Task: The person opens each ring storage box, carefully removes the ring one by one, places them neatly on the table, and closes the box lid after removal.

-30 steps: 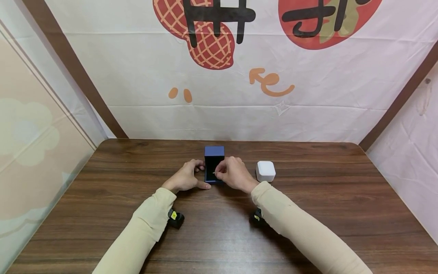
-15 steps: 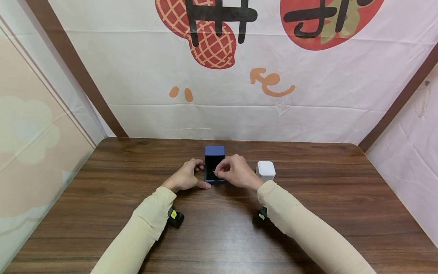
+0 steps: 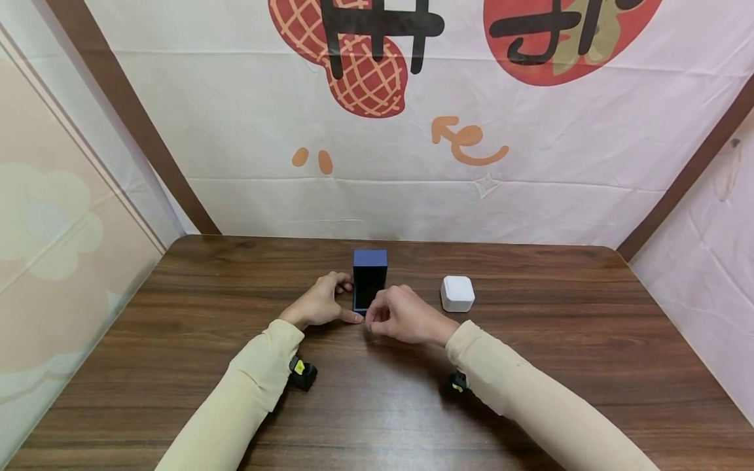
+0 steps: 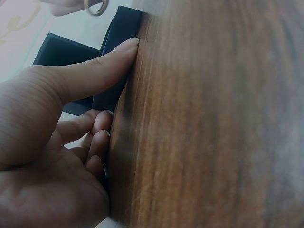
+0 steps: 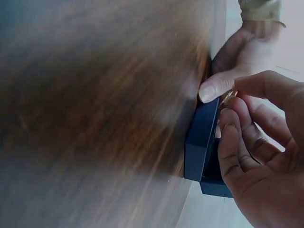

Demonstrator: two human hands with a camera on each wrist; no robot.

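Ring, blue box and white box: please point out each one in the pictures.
Ring point(image 4: 98, 14), left wrist view, lower band.
Blue box point(image 3: 369, 280), head view, dark inside of open lid.
White box point(image 3: 457, 288), head view, top face.

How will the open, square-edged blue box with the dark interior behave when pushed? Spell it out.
Flat-sided, the blue box likely slides rather than rolls. Its upright lid may make it tip if pushed high. Straight-edged, it is probably stiff.

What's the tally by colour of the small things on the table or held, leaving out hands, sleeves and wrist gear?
Blue: 1, the open ring box
White: 1, the rounded cube
Gold: 1, the ring
Total: 3
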